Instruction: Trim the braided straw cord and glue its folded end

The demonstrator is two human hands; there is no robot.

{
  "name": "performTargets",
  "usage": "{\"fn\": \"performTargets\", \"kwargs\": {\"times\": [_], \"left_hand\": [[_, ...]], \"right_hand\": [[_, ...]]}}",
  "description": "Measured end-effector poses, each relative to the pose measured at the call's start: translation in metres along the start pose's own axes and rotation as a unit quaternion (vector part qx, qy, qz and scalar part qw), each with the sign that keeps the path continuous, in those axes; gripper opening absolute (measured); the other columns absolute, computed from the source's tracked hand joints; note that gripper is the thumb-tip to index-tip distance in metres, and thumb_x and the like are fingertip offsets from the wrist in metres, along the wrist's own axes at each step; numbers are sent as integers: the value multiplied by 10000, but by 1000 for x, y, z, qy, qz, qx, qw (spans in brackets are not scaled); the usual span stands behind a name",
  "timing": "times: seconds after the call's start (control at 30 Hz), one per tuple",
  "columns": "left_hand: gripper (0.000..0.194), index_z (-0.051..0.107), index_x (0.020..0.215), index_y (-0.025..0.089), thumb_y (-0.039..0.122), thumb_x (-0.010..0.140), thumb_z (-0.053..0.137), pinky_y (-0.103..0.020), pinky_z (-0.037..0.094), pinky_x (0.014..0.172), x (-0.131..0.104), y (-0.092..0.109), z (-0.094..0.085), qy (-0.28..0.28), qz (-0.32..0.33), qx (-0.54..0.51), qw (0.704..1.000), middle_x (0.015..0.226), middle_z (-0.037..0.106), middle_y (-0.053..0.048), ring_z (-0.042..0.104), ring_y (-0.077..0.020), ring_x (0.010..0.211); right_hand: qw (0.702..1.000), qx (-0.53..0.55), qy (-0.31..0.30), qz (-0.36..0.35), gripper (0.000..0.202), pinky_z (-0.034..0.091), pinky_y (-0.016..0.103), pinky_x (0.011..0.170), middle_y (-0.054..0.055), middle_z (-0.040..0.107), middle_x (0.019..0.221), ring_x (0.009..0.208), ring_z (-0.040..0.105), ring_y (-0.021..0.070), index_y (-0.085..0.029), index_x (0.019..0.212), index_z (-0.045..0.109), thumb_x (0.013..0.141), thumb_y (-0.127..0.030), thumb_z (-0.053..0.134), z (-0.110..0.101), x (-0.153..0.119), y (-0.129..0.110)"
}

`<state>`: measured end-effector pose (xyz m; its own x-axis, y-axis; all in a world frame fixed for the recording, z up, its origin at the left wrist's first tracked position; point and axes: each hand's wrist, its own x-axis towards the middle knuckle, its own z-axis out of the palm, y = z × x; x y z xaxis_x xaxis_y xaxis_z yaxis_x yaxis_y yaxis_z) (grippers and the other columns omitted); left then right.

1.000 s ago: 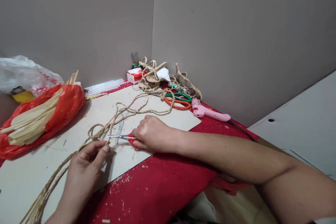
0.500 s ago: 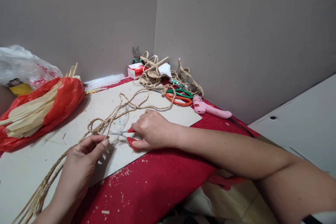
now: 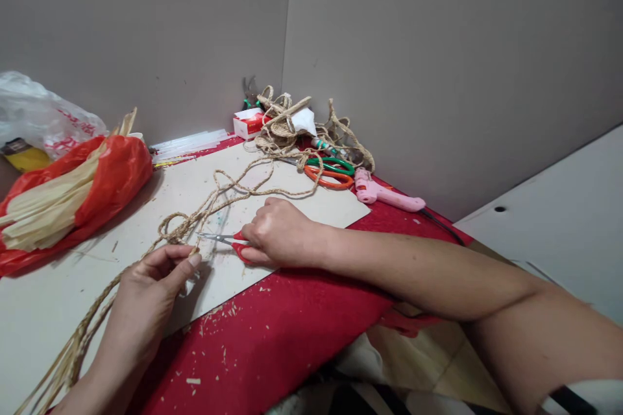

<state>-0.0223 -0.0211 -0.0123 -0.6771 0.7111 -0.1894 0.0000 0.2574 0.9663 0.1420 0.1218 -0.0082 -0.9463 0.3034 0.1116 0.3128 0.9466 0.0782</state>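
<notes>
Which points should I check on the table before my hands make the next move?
1. Left hand pinches the braided cord: ok.
2. Right hand holds the red-handled scissors: ok.
3. Left fingertips well away from the blade tips: not ok, they are close below them.
4. Cord lies between the blades: cannot tell, too small to see.
5. Cord free of loops on the white board: not ok, loops overlap there.
6. Pink glue gun apart from both hands: ok.
</notes>
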Motion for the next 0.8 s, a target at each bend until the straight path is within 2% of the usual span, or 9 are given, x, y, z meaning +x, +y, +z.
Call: {"fn": "performTargets", "kwargs": {"times": [0.27,0.47,0.6,0.7,0.77,0.8], "left_hand": [[396,688,758,202,421,487,877,-188,286,388,-2,2,1,13,-2,5,1000,561,603,33,425,-78,433],[406,681,815,214,508,572,823,-207,351,447,2,-6,-6,15,35,84,996,683,661,-3,504,-111,510],[411,670,806,211,531,587,804,-214,322,425,2,-6,-7,6,55,117,992,631,639,3,462,-108,477],[394,654,795,208,529,608,785,-229,300,409,2,-4,-7,10,67,125,990,573,596,25,421,-108,441],[329,655,781,211,499,659,756,-243,334,438,1,-4,-6,17,111,157,981,593,603,27,441,-118,460],[281,657,772,215,468,685,742,-252,368,475,0,-5,-5,21,152,183,971,622,621,23,477,-129,492]], "right_hand": [[1000,3,23,-9,414,252,316,598,66,680,664,592,543,166,-181,784,710,919,-429,408,2,0,5],[998,32,60,-3,439,276,313,610,69,670,631,587,546,175,-177,780,714,834,-530,460,5,-2,2],[998,25,62,-13,386,280,311,616,69,656,625,578,524,163,-160,755,699,855,-467,488,9,-2,4],[986,115,123,-4,342,276,282,593,29,598,577,557,468,121,-155,682,657,876,-383,492,10,-1,7],[950,258,173,20,375,281,252,565,-7,521,527,529,413,90,-150,613,599,871,-407,512,8,-1,5],[918,354,176,33,405,286,235,546,-22,486,512,516,392,77,-147,588,568,865,-440,528,7,-1,2]]}}
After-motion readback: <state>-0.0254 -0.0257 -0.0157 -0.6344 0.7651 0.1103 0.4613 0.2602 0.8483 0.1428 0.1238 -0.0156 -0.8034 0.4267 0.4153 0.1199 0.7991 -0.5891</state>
